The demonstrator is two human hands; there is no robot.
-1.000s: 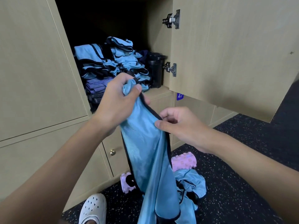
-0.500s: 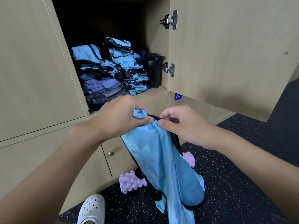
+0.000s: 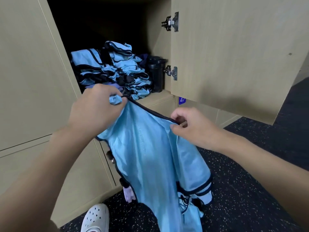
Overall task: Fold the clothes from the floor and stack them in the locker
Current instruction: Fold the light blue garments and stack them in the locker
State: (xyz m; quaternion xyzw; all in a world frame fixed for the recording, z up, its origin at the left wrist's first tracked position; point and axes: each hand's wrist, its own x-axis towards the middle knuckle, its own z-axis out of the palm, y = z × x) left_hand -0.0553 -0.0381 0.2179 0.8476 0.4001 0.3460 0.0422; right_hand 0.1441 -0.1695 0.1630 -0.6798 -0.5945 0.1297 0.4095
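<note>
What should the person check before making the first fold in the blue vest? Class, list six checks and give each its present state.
1. The left hand grips one top corner of the vest: ok.
2. The right hand pinches the dark top edge: ok.
3. The vest hangs flat, free of bunching: not ok, its lower part is gathered.
4. The locker door stands open: ok.
5. There is space above the stack of folded clothes: ok, a dark gap shows above it.
6. The vest hangs clear of the floor: cannot tell, its bottom runs out of view.
</note>
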